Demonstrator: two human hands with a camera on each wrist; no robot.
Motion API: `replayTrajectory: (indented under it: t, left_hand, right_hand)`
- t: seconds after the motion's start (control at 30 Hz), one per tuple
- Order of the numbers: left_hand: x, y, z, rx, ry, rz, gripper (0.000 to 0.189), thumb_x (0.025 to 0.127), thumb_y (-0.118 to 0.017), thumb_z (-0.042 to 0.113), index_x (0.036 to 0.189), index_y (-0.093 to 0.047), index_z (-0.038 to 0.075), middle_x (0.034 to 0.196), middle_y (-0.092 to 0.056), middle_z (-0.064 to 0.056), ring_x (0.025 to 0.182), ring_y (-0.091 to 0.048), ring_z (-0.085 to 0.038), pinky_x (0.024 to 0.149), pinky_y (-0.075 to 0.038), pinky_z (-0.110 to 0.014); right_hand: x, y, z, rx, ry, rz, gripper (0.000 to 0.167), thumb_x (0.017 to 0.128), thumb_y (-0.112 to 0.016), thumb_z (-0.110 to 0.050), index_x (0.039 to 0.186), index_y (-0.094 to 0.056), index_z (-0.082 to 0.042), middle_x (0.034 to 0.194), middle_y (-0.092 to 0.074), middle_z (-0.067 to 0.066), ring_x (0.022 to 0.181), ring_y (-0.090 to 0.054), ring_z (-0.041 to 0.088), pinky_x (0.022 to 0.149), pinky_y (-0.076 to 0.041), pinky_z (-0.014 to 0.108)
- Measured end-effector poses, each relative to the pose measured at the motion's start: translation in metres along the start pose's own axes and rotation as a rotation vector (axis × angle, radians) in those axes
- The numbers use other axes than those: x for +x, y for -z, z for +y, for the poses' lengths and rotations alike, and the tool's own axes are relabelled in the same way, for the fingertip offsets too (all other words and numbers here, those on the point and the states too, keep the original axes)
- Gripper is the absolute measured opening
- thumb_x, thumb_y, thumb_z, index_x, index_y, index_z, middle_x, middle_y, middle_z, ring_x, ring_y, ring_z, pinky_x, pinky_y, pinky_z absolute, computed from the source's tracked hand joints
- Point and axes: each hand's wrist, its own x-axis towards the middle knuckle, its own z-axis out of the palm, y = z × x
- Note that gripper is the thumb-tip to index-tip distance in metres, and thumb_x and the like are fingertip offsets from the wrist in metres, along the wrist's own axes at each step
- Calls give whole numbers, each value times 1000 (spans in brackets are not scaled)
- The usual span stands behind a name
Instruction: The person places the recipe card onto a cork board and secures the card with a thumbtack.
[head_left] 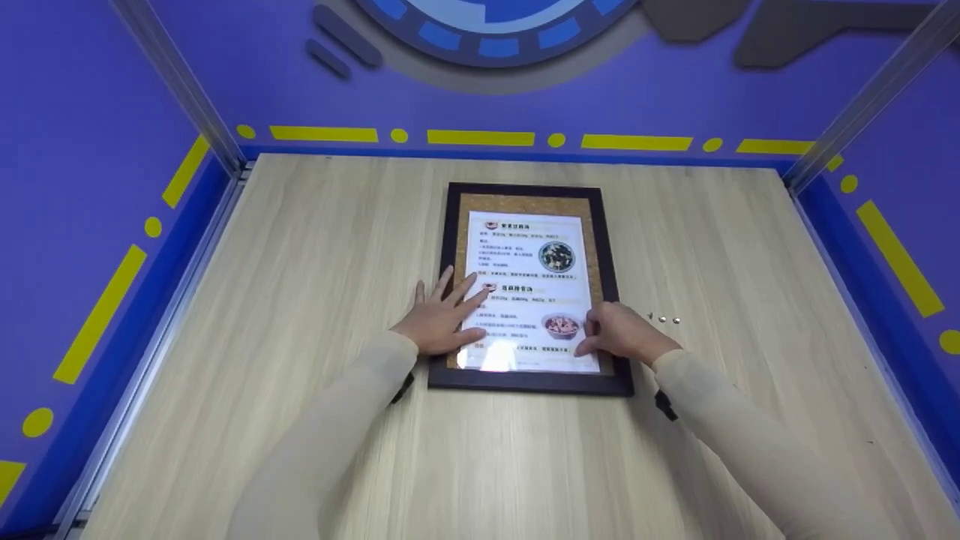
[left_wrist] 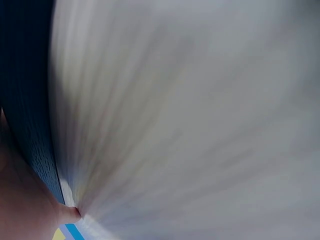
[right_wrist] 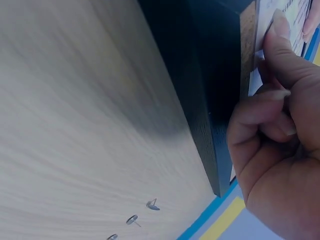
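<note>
A glossy printed recipe sheet (head_left: 517, 255) with Chinese text and two food photos lies on a cork board (head_left: 525, 204) in a dark frame (head_left: 525, 381). My left hand (head_left: 439, 322), fingers spread, rests across the frame's left side and the sheet's left edge. At the sheet's lower right edge, my right hand (head_left: 619, 330) pinches the margin between thumb and forefinger. In the right wrist view that thumb (right_wrist: 280, 45) lies on the sheet's face, while the other fingers (right_wrist: 260, 120) curl beside the frame.
Three small metal thumbtacks (head_left: 663, 319) lie on the wooden table (head_left: 315, 247) right of the frame. Blue panels (head_left: 420, 105) with yellow marks stand along the table's back and sides, joined by metal posts (head_left: 187, 82).
</note>
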Motion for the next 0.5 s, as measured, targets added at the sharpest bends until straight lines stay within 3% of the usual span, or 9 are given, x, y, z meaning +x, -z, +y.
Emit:
replayTrajectory:
  t: [0.17,0.5]
  left_hand:
    - [1,0,-2,5,2,5,77,97,-34,69,160,-10,33,166,3,0,148,16,-36,105,0,-75]
    - [1,0,0,19,-11,17,76,98,-35,67,160,-10,32,166,0,-2,148,13,-38,105,-4,-76]
  right_hand:
    - [-2,-3,-2,15,-57,1,31,77,-86,-29,72,-64,-9,64,-57,-1,57,-51,13,52,-42,28]
    - [-5,-1,-2,72,-85,-30,38,72,-89,-35,77,-64,-7,67,-62,4,55,-60,16,50,-52,30]
